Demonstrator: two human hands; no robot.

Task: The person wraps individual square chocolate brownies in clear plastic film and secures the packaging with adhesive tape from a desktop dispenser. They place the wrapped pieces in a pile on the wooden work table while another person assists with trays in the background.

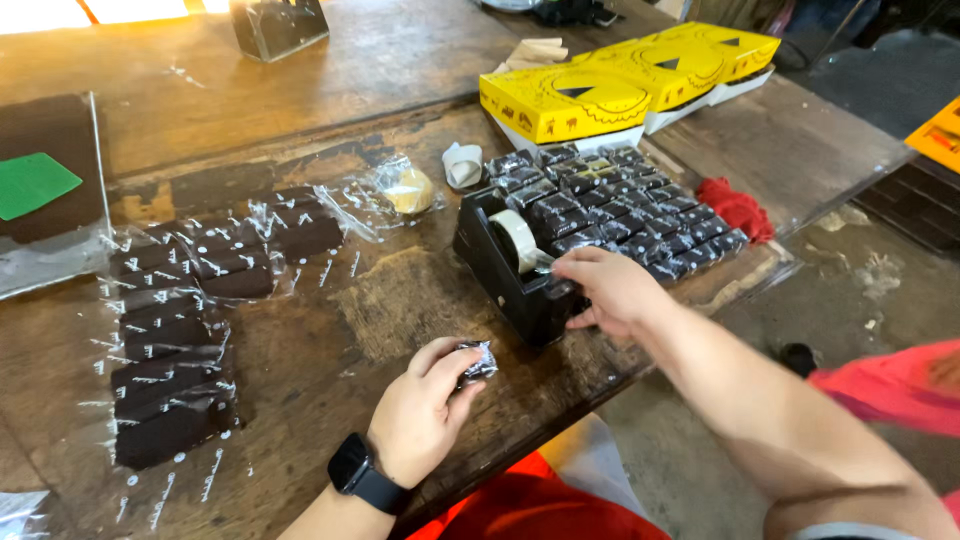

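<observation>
My left hand (420, 410), with a black watch on the wrist, holds a small dark brownie piece wrapped in clear film (478, 360) above the table's near edge. My right hand (608, 290) rests on the front of a black tape dispenser (505, 275), fingers at its cutter end beside the roll of clear tape (518, 240). Behind the dispenser lies a block of several wrapped dark pieces (620, 205) set in rows.
Unwrapped dark bars on clear film sheets (190, 320) cover the left of the wooden table (380, 300). Yellow boxes (620, 85) stand at the back right, a red cloth (735, 208) near the table edge, a small tape roll (410, 190) mid-table, a green card (30, 182) far left.
</observation>
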